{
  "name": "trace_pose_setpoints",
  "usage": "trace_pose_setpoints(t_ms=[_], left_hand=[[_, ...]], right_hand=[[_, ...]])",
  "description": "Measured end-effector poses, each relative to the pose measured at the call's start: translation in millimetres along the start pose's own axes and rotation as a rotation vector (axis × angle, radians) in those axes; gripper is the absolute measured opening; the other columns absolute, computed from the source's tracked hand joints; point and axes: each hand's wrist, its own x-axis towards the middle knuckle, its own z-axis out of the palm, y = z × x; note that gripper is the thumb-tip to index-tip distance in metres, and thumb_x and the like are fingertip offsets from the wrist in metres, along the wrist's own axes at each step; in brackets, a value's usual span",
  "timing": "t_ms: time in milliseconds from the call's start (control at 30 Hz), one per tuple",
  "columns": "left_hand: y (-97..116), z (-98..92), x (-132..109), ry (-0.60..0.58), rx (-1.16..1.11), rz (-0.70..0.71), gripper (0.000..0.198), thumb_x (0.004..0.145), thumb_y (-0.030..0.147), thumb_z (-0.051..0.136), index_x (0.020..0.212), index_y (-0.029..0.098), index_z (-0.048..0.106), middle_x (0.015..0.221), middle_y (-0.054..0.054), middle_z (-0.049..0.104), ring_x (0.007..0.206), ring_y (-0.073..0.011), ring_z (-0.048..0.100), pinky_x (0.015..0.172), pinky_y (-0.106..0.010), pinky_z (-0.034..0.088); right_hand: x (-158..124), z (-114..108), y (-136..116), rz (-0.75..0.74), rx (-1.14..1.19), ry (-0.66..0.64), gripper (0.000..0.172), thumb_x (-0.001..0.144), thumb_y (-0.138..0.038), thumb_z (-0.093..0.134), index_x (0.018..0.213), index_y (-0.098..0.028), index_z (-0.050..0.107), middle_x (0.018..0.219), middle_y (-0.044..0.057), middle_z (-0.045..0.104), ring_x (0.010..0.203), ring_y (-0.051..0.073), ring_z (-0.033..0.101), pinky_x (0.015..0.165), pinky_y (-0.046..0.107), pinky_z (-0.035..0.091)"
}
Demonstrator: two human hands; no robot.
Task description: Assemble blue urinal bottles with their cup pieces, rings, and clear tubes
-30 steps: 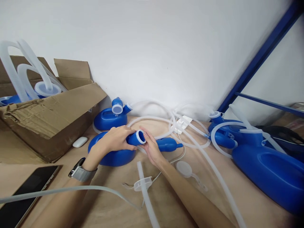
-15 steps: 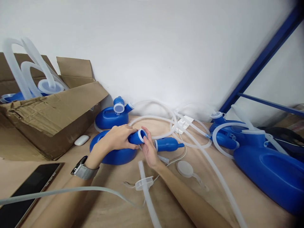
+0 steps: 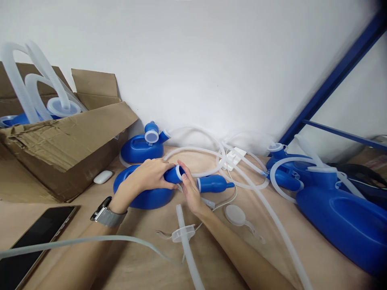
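Observation:
A blue plastic urinal bottle lies on the table in front of me, its open mouth tilted up to the right. My left hand, with a watch on the wrist, is wrapped round the bottle's neck from above. The fingers and thumb of my right hand pinch the white rim of the mouth. Just right of that hand lies a blue funnel-shaped adapter. Below the hands, a clear lid has a translucent tube running through it. A loose round cap with a strap rests further right.
At left stands an open cardboard box with hoses and blue bottles. A phone and a white mouse-shaped object lie beside it. More bottles stand behind and at right. Long hoses cross the table.
My right fingers have shifted slightly over the rim, covering more of the mouth. My left hand stays on the neck. The view has moved a little.

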Motion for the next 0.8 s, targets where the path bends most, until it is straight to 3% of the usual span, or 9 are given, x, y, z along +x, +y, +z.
trace_pose_setpoints(t_ms=[200,300,533,667,800], left_hand=[[0.7,1.5,1.0,0.007,0.006,-0.006,0.074,0.068,0.086,0.040,0.115,0.032,0.058,0.124,0.000,0.064,0.121,-0.0165,0.060,0.089,-0.019,0.040],[0.9,1.3,1.2,0.011,-0.003,-0.007,0.073,0.068,0.086,0.040,0.114,0.032,0.058,0.124,0.000,0.063,0.119,-0.0157,0.060,0.086,-0.018,0.036],[1.3,0.4,1.9,-0.002,-0.010,-0.013,0.072,0.068,0.085,0.042,0.114,0.032,0.057,0.126,0.001,0.062,0.123,-0.0183,0.059,0.093,-0.023,0.043],[1.3,0.3,2.5,-0.013,-0.014,-0.011,0.074,0.067,0.086,0.041,0.113,0.030,0.058,0.125,-0.001,0.063,0.123,-0.0184,0.060,0.097,-0.026,0.047],[0.8,1.0,2.6,-0.005,-0.031,-0.009,0.075,0.066,0.087,0.042,0.115,0.032,0.057,0.126,-0.001,0.063,0.128,-0.0228,0.059,0.103,-0.035,0.051]], right_hand=[[-1.6,-0.2,-9.6,-0.005,-0.150,0.048,0.068,0.102,-0.066,0.043,0.161,-0.032,0.038,0.168,0.001,0.028,0.158,0.021,0.021,0.130,0.044,0.015],[-0.9,-1.3,-10.5,-0.022,-0.209,0.065,0.073,0.101,-0.069,0.044,0.162,-0.030,0.036,0.168,0.003,0.029,0.157,0.021,0.024,0.130,0.042,0.015],[-0.2,-1.6,-5.9,-0.052,-0.227,0.087,0.070,0.101,-0.064,0.047,0.160,-0.027,0.040,0.165,0.003,0.035,0.156,0.021,0.028,0.130,0.040,0.018],[1.2,-3.8,-6.7,-0.043,-0.160,0.106,0.064,0.099,-0.060,0.055,0.155,-0.029,0.049,0.162,0.002,0.042,0.154,0.022,0.032,0.129,0.041,0.019],[6.5,-7.8,-4.6,0.068,0.111,0.095,0.054,0.098,-0.062,0.055,0.144,-0.033,0.062,0.158,0.000,0.047,0.152,0.024,0.034,0.126,0.042,0.029]])
